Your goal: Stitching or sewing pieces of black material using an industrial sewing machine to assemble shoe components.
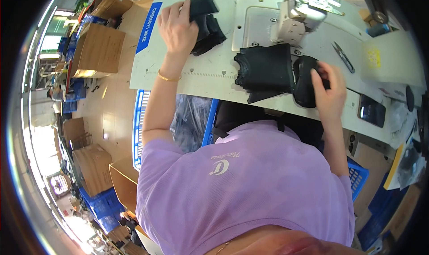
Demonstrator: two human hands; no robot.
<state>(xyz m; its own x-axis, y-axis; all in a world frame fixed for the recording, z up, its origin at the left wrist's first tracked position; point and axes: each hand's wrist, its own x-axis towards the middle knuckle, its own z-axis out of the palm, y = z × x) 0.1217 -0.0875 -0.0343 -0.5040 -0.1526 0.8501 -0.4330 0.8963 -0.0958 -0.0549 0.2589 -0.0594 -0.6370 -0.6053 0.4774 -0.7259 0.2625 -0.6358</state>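
Observation:
At the far left of the white table, my left hand (178, 30) is closed on a dark flat fabric piece (203, 5), its fingertips at that piece's left edge. Just below lies a small stack of black folded pieces (210, 35), close to the palm. My right hand (330, 88) grips a black rounded padded piece (304, 81) by its right side, thumb and fingers bent over it. Left of this piece, a pile of flat black pieces with scalloped edges (266, 69) lies in front of the sewing machine (298, 22).
Snips (343, 57) and a phone (372, 109) lie on the table's right side, near a whitish container (393, 58). A blue basket (140, 116) with plastic-wrapped contents stands below the table's front edge. Cardboard boxes (99, 50) stand on the floor at left.

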